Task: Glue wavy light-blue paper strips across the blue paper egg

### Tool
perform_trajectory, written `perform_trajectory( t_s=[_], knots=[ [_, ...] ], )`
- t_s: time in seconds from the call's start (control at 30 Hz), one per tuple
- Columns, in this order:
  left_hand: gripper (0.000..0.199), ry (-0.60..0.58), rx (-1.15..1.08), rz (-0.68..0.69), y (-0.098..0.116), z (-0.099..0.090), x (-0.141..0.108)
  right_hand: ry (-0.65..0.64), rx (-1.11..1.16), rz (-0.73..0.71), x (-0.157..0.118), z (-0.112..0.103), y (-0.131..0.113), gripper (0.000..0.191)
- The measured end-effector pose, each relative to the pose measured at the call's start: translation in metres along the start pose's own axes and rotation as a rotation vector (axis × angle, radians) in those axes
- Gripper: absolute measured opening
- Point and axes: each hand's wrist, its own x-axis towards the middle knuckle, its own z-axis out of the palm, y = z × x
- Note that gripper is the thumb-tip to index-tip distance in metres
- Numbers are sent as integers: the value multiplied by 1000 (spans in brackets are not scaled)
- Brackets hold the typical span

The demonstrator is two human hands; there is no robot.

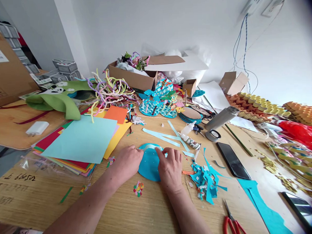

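A round blue disc point(149, 166) lies on the table in front of me. Along its far edge bends a narrow pale-blue paper strip point(150, 146). My left hand point(129, 161) is closed, its thumb and forefinger pinching the strip's left end at the disc's rim. On the other side my right hand point(170, 166) has curled fingers, with thumb and forefinger closed on the strip's right part. The palm side of both hands is hidden. Just beyond the disc lie loose pale-blue strips point(160, 135) and a small glue bottle point(190, 141).
Coloured paper sheets point(82, 138) are stacked at the left. To the right are blue scraps point(205, 180), red-handled pliers point(232, 223), a phone point(233, 160) and a grey thermos point(221, 118). Pipe cleaners point(111, 89) and a cardboard box point(132, 77) stand behind.
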Motion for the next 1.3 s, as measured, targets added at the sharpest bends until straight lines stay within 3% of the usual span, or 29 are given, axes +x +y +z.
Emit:
perform_trajectory(
  t_s=[0.47, 0.83, 1.3],
  knots=[
    [32, -23, -10, -12, -1, 2, 1, -132, -29, 34, -4, -9, -8, 43],
    [38, -49, -29, -45, 0, 4, 2, -281, 9, 103, -13, -2, -15, 46],
    [40, -135, -32, -84, 4, -3, 6, -333, 153, 166, -12, -4, -14, 47]
  ],
)
